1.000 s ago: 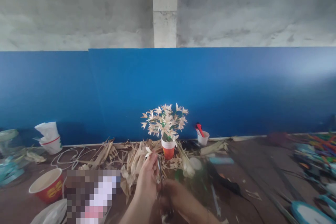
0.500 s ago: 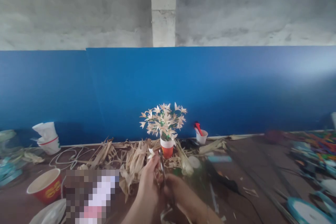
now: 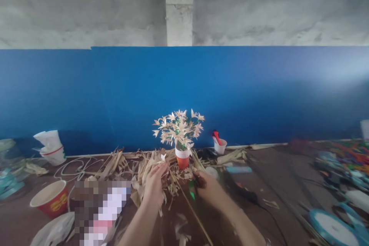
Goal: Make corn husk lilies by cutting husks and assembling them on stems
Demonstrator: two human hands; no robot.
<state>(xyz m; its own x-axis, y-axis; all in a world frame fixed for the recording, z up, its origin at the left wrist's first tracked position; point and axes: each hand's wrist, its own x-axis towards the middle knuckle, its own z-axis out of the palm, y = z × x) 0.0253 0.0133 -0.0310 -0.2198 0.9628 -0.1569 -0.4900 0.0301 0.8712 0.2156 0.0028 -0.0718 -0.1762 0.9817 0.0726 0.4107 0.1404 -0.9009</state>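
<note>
My left hand (image 3: pixel 155 184) is closed around the base of a small pale husk flower (image 3: pixel 163 158), whose petal tip shows above the fingers. My right hand (image 3: pixel 209 188) grips scissors (image 3: pixel 191 167), largely hidden by the fingers, with narrow blades pointing forward and left. The two hands are apart. Just beyond them stands a red and white paper cup (image 3: pixel 182 161) filled with a bunch of cream husk flowers (image 3: pixel 180 127) on green stems. A green piece (image 3: pixel 191 192) shows beside my right hand. Dried corn husks (image 3: pixel 145 169) lie beyond my left hand.
On the left are a red paper bowl (image 3: pixel 49 200), white cups (image 3: pixel 53 150), a cable and a plastic bag (image 3: pixel 54 230). A white cup (image 3: pixel 220 146) with a red-handled tool stands behind on the right. Ribbon rolls (image 3: pixel 331 225) lie far right. A blue panel (image 3: pixel 184 84) closes the back.
My hands have moved apart: the left shifted left with the flower, the right moved right and forward with the scissors. The view has tilted slightly down.
</note>
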